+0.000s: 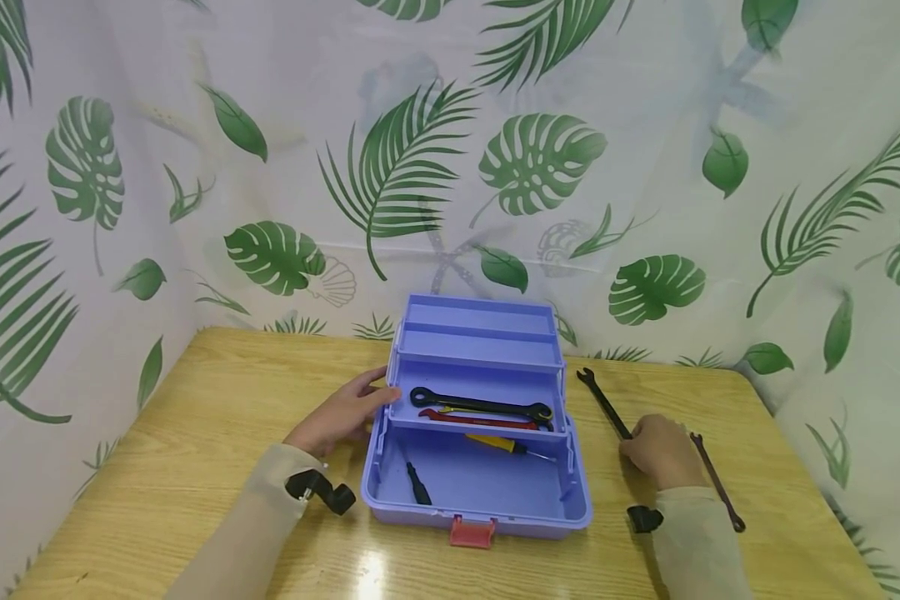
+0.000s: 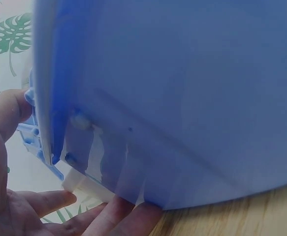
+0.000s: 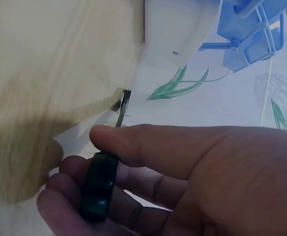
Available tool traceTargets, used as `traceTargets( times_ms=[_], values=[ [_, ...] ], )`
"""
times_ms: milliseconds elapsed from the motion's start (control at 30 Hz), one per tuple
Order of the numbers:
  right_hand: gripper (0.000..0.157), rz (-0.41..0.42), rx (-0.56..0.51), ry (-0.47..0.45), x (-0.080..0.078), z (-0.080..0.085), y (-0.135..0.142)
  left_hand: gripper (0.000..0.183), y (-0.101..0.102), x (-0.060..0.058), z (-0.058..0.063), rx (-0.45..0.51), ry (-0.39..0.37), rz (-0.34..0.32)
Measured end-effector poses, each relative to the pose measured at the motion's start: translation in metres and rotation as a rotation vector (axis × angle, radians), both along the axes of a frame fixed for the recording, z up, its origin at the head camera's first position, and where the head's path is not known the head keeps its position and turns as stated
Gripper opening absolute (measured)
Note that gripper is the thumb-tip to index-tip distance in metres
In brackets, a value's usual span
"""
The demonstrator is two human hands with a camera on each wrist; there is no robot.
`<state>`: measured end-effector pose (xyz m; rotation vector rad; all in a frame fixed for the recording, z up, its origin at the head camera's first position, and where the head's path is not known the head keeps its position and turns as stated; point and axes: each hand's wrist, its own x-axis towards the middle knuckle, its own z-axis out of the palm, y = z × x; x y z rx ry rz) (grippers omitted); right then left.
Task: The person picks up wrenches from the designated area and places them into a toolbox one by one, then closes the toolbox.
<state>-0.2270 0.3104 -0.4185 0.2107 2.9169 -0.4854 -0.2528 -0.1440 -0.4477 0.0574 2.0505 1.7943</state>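
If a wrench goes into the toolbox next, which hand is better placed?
Probably the right hand: it grips the long dark wrench beside the toolbox. The left hand touches the toolbox's opposite side and holds no wrench.

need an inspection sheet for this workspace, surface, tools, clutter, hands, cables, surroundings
Surface: wooden table, glare near its front.
Job's things: open blue toolbox; black wrench beside it, partly hidden by the hand.
Clutter: smaller wrench on the table at far right; another black wrench and a red wrench in the lowest tray; yellow-handled screwdriver and dark-handled screwdriver in the box bottom.
Grippers: bare hands; left hand touches the toolbox's left side, right hand grips the wrench beside it.
Cables: nothing seen.
Surroundings: leaf-print sheet behind the table and at both sides.
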Motion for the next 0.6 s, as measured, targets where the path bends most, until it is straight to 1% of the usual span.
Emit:
traceTargets(
  times_ms=[133,300,467,600],
  values=[
    [0.043,-0.019,-0.035,0.017,0.0026,0.0045,-0.0016,0.081,-0.0012,0.0006,0.0008,0.002,-0.001,-0.008],
    [0.046,-0.031,-0.04,0.047,0.0003,-0.0015,0.0026,0.081,-0.0014,-0.0001,0.0008,0.001,-0.004,-0.015],
    [0.039,-0.029,-0.037,0.081,-0.0014,-0.005,0.0039,0.081,-0.0021,-0.0004,0.0005,0.009,-0.002,-0.023],
    [0.038,-0.02,-0.028,0.094,-0.0017,-0.0034,0.0017,0.082,-0.0023,-0.0011,0.0005,0.009,-0.006,-0.017]
  ],
)
